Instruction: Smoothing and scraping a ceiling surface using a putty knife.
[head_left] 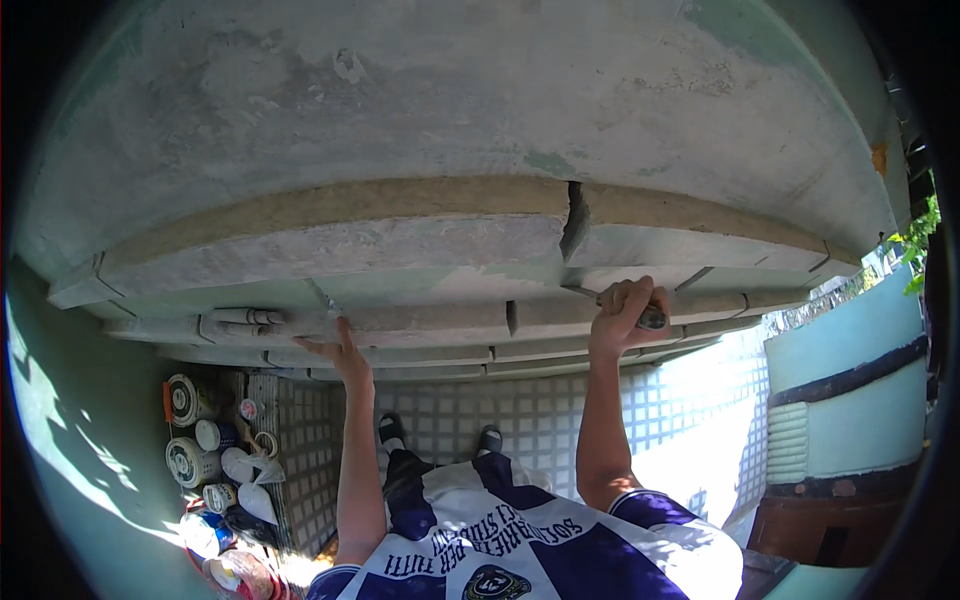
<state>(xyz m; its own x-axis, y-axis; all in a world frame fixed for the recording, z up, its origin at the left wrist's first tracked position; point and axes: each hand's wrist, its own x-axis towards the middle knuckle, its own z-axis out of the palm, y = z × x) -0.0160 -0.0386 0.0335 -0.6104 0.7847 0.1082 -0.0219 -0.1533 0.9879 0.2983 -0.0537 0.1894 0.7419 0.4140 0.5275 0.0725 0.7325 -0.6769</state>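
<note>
**Two hands up at a stepped concrete ledge**

The right hand (625,312) sits right of centre in the frame, fist-like, its grip pressed together around a slim tool (651,318) whose dark end sticks out to the right of the fingers. What kind of tool it is cannot be told; only the short dark stub and a thin pale bit toward the left show. The hand and tool lie against the stepped concrete ledge (420,325), just below the dark vertical crack (574,222) that splits the thick upper slab at centre frame.

The left hand (338,350) is left of centre, grip spread, fingers flat and touching the underside of one of the ledge's steps. It holds nothing. A pale pipe (240,318) runs along the ledge just to its left, close to the fingertips but apart from them.

Above the ledge, a rough grey wall (450,90) fills the upper half of the frame, stained and patchy.

Both forearms rise from the lower edge, out of a purple and white shirt (520,545). Between them, lower centre, two dark sandals (440,432) stand on a tiled floor (560,410) with a grid of small pale squares.

In the lower left of the frame a cluster of cans and tubs (200,440) sits on the floor, along with a few white bags. At the far right stands a pale green low wall (850,390) with a dark band.
</note>
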